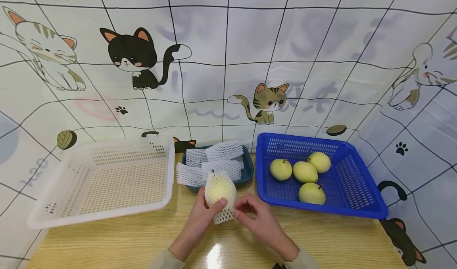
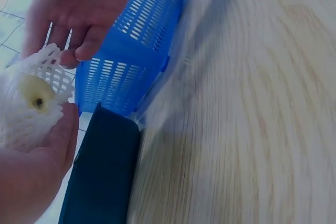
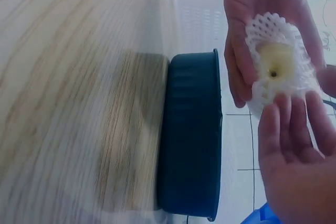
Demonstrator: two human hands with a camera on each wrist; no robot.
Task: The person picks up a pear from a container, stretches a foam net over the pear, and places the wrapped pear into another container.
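In the head view a pale yellow pear (image 1: pixel 219 189) sits inside a white foam net sleeve (image 1: pixel 225 216), stem end away from me. My left hand (image 1: pixel 201 217) holds the sleeved pear, its thumb across the near side. With thumb and index finger, my right hand (image 1: pixel 258 220) pinches the net's loose lower edge on the right. Both wrist views show the pear's bare bottom (image 2: pixel 37 92) through the net's open end (image 3: pixel 273 27). Behind the hands, several flat foam nets (image 1: pixel 214 162) lie in a dark teal tray (image 1: pixel 248 168).
On the right, a blue plastic basket (image 1: pixel 321 210) contains several yellow-green pears (image 1: pixel 281 169). A white plastic basket (image 1: pixel 100 217) with nothing in it stands on the left. The wooden table (image 1: pixel 118 245) meets a cat-patterned covering (image 1: pixel 207 82) at the back.
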